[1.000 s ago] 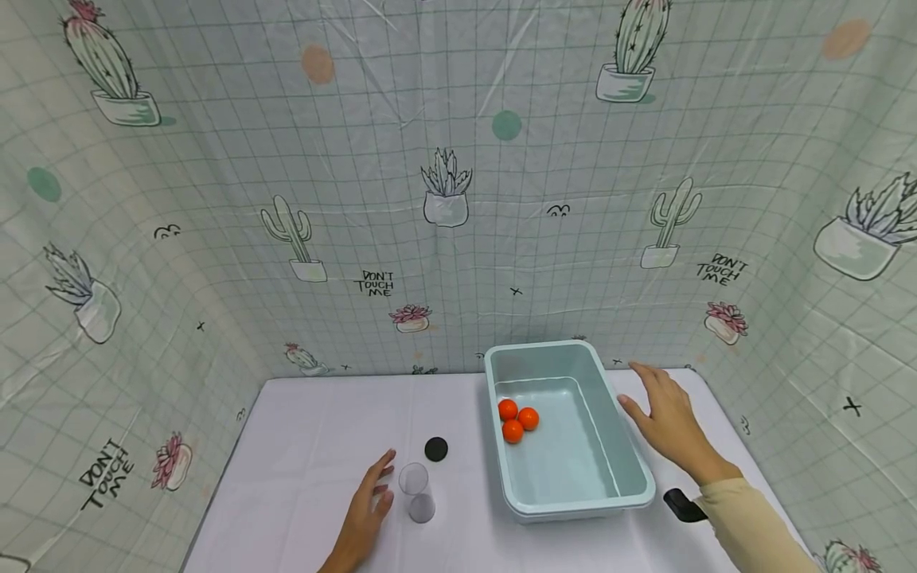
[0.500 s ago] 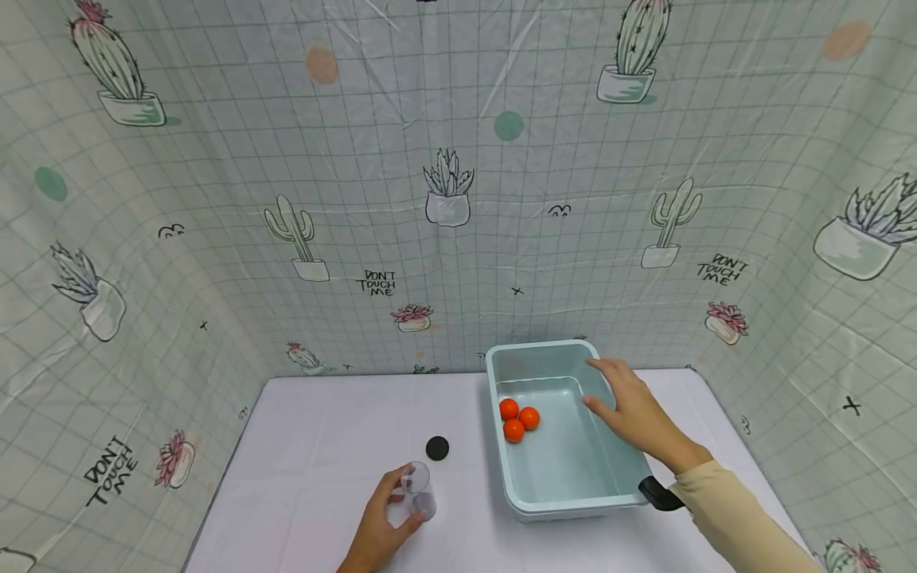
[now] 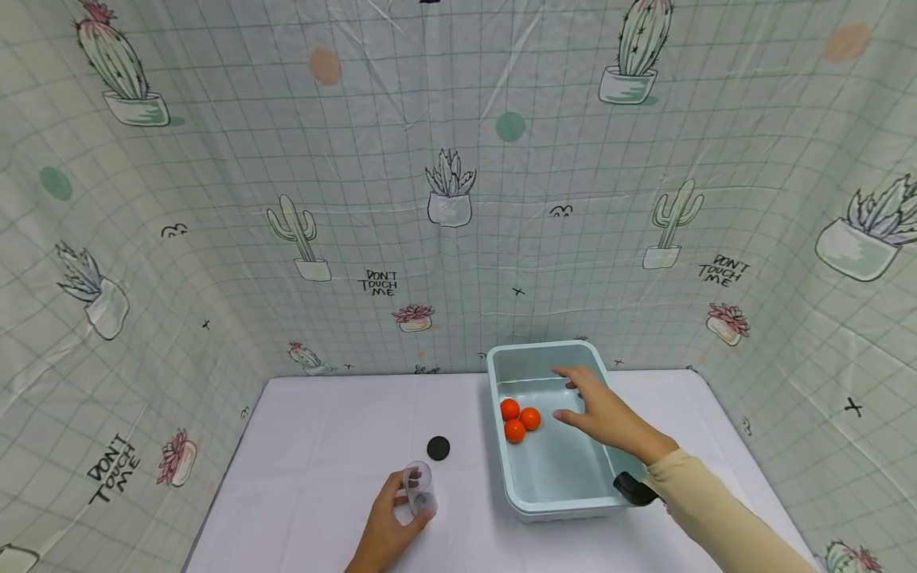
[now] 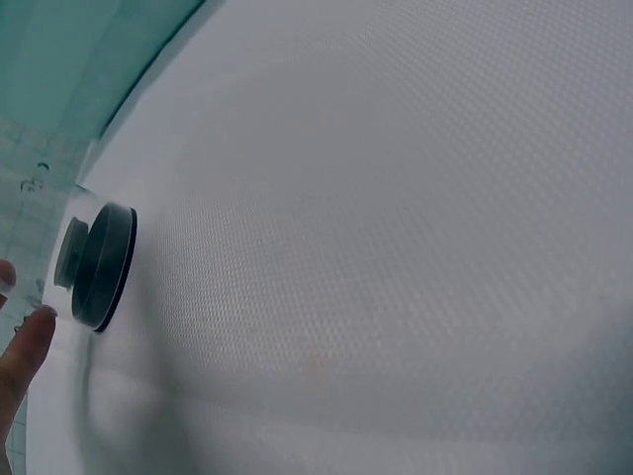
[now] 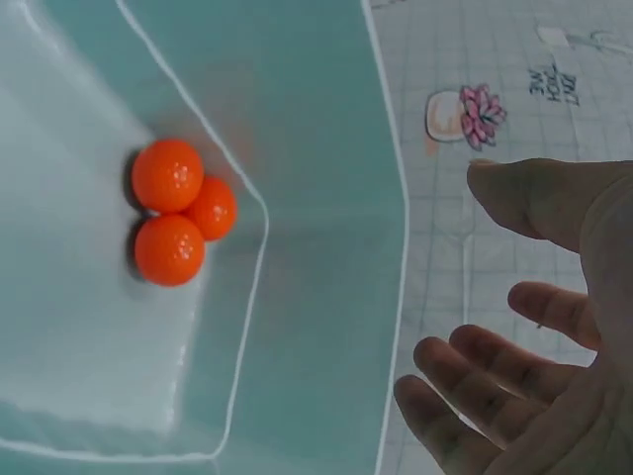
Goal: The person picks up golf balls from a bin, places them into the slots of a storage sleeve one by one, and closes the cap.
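My left hand (image 3: 387, 521) curls its fingers and thumb round a clear, upright plastic cylinder (image 3: 424, 501), open at the top. Just beyond it lies a round black lid (image 3: 438, 448); the left wrist view shows the same lid (image 4: 104, 267) near the fingertips at the left edge. Over the right part of a pale blue-green plastic bin (image 3: 516, 504) hovers my right hand (image 3: 605, 410), thumb and fingers apart and nothing between them. Three orange balls (image 3: 514, 430) sit together at the bin's left side. In the right wrist view those orange balls (image 5: 170, 249) lie beyond the fingertips.
A white cloth covers the table (image 3: 322, 430). Grid-patterned fabric (image 3: 458, 263) with cactus drawings closes off the back and both sides. On the right wrist sits a black strapped device (image 3: 634, 489), close over the bin's near right corner.
My left hand has reached right and taken hold of the clear cylinder. My right hand has moved left from beside the bin to over it. The balls and lid stay put.
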Demonstrator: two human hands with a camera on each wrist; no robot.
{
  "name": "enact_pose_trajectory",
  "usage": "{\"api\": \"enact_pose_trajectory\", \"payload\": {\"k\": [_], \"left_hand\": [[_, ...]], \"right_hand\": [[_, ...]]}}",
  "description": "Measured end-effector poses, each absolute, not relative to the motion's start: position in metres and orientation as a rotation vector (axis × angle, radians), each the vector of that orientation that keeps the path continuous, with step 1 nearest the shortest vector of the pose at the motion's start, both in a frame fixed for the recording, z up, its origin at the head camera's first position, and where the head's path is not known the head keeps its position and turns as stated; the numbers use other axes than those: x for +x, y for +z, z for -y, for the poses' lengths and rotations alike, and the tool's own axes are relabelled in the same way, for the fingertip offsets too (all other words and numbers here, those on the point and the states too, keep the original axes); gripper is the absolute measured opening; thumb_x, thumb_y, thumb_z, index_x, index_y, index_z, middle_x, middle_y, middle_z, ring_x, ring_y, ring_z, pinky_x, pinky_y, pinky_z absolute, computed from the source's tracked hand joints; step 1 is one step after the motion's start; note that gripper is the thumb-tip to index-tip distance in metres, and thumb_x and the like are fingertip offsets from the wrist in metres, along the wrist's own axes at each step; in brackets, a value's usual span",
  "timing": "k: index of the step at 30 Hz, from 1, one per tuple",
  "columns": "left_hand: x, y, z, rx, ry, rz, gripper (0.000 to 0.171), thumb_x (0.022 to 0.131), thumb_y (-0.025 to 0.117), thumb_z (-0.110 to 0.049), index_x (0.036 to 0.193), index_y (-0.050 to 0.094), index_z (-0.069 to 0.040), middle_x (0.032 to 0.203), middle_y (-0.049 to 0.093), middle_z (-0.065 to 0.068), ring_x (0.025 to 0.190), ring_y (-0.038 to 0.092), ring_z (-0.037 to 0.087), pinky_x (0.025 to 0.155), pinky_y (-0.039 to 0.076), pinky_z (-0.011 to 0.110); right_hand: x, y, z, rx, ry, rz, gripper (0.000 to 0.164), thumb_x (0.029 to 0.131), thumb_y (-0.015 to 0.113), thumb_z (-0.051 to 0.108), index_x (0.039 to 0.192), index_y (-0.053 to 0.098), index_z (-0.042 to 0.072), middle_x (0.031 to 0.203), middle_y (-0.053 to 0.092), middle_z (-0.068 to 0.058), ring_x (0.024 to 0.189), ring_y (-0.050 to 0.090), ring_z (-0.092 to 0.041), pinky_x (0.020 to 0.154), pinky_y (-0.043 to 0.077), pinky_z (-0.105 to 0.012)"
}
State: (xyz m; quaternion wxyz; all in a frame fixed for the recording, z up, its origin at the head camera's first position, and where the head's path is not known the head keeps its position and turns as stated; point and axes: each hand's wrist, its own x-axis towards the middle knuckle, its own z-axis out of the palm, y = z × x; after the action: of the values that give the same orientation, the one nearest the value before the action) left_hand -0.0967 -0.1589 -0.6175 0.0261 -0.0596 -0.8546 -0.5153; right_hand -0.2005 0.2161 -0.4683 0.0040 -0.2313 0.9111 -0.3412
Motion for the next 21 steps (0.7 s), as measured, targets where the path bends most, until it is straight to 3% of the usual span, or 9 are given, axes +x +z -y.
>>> {"api": "enact_pose_trajectory", "payload": {"k": [9, 21], "left_hand": [[-0.102, -0.621, 0.155, -0.2, -1.563, 2.615, 0.055, 0.084, 0.088, -0.011, 0.132, 0.061, -0.005, 0.127, 0.068, 0.008, 0.12, 0.065, 0.033, 0.097, 0.063, 0.036], [-0.103, -0.624, 0.154, -0.243, -1.566, 2.531, 0.054, 0.083, 0.09, -0.01, 0.129, 0.063, -0.004, 0.122, 0.069, 0.012, 0.114, 0.068, 0.026, 0.092, 0.064, 0.032]], "right_hand": [[-0.211, -0.472, -0.204, -0.751, -1.147, -2.726, 0.069, 0.093, 0.08, 0.006, 0.15, 0.045, -0.009, 0.146, 0.05, -0.032, 0.123, 0.06, -0.048, 0.101, 0.057, -0.062], [-0.225, -0.486, -0.188, -0.702, -1.147, -2.576, 0.066, 0.088, 0.082, 0.003, 0.144, 0.05, -0.011, 0.138, 0.059, -0.03, 0.118, 0.064, -0.045, 0.095, 0.063, -0.05]]}}
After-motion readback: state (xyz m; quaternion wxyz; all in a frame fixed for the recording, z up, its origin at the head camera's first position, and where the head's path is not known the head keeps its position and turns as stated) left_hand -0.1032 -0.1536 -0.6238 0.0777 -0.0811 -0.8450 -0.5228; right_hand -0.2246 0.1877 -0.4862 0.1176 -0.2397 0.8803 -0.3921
